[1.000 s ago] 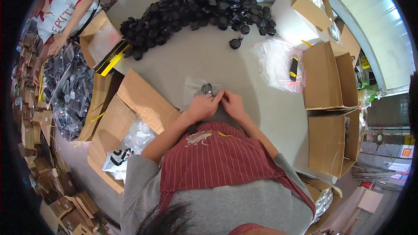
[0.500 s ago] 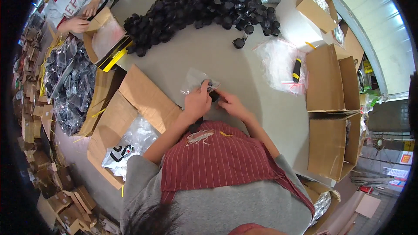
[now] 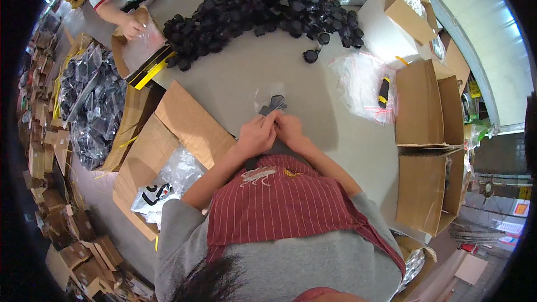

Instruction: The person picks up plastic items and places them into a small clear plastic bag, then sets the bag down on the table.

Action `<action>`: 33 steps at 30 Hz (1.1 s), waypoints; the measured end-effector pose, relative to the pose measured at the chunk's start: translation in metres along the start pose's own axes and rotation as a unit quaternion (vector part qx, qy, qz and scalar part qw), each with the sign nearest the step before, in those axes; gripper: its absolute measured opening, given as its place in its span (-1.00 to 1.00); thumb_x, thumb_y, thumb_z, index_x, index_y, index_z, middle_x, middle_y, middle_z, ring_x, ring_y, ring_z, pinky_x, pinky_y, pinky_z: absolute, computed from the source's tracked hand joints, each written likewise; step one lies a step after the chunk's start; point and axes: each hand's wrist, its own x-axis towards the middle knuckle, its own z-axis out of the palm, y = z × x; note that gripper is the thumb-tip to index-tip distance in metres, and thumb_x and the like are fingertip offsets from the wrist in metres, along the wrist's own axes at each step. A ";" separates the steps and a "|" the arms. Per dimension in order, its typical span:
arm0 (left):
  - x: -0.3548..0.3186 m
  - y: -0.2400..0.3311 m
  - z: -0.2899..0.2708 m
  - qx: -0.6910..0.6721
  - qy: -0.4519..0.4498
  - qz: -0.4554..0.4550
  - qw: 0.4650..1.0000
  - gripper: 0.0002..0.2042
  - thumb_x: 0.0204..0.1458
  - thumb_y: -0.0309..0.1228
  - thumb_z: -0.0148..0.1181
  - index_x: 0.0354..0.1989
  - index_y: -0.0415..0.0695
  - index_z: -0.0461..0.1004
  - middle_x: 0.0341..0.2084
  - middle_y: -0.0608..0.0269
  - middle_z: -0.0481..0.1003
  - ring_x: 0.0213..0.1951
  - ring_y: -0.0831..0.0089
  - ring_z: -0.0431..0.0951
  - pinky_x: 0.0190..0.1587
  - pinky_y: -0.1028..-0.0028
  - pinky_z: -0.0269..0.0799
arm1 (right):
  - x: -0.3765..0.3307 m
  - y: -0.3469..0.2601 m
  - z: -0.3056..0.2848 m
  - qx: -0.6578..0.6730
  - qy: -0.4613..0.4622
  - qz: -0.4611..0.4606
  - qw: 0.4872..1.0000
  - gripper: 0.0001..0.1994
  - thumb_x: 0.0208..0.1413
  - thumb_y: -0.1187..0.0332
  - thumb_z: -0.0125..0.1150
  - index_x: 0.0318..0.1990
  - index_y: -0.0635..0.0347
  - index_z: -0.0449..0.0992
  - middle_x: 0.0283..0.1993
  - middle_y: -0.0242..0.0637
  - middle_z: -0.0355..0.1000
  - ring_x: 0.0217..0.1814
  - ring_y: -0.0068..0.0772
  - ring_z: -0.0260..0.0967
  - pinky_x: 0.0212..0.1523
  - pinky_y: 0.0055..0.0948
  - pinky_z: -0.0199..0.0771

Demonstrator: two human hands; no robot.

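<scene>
My left hand (image 3: 256,136) and my right hand (image 3: 290,131) meet over the grey table in front of my apron, fingers closed together at the near end of a small clear plastic bag (image 3: 262,94). Inside the bag lies a black part (image 3: 274,104), its exact kind hard to make out; its far end points away from me. The fingertips hide the bag's mouth. Farther off, a large heap of black round-headed parts (image 3: 263,3) spreads over the table, with one such part (image 3: 310,56) lying loose at its near edge. A stack of clear bags (image 3: 358,81) rests to the right.
A black-and-yellow cutter (image 3: 384,92) lies on the bags. Open cardboard boxes (image 3: 414,103) line the right edge. At left stand an open carton (image 3: 193,126) and a box of bagged black parts (image 3: 92,100). A co-worker's hand (image 3: 132,27) reaches into a box at far left.
My right hand has moved in against my left. The bag now points straight away, with the black part farther inside. The co-worker has shifted, one hand now at the box, the other raised.
</scene>
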 end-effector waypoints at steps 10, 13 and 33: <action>-0.006 -0.003 0.000 0.077 0.029 -0.103 0.991 -0.77 -0.05 -0.43 0.18 -0.19 -0.13 0.39 -0.47 0.19 0.48 -0.37 0.20 0.52 -0.43 0.27 0.46 | -0.025 -0.009 -0.011 -0.004 0.045 -0.171 0.984 -0.60 0.00 0.46 0.09 0.06 0.28 0.43 0.13 -0.08 0.34 0.07 0.04 0.38 -0.04 -0.13 0.46; 0.004 0.002 -0.005 0.063 0.032 -0.074 0.995 -0.85 -0.05 -0.44 0.20 -0.32 -0.11 0.37 -0.48 0.18 0.47 -0.37 0.20 0.51 -0.42 0.24 0.44 | -0.016 0.018 0.017 -0.054 0.018 -0.187 0.981 -0.53 0.01 0.44 0.09 0.14 0.35 0.36 0.19 0.00 0.29 0.21 0.07 0.28 0.20 -0.09 0.32; 0.008 -0.008 -0.001 0.064 0.055 -0.020 0.996 -0.80 -0.09 -0.41 0.21 -0.27 -0.16 0.45 -0.54 0.20 0.48 -0.41 0.31 0.53 -0.42 0.35 0.48 | 0.007 -0.006 -0.007 -0.068 -0.009 -0.223 0.972 -0.30 0.16 0.33 -0.02 0.44 0.27 -0.10 0.52 0.00 -0.18 0.52 0.09 -0.14 0.47 0.03 -0.17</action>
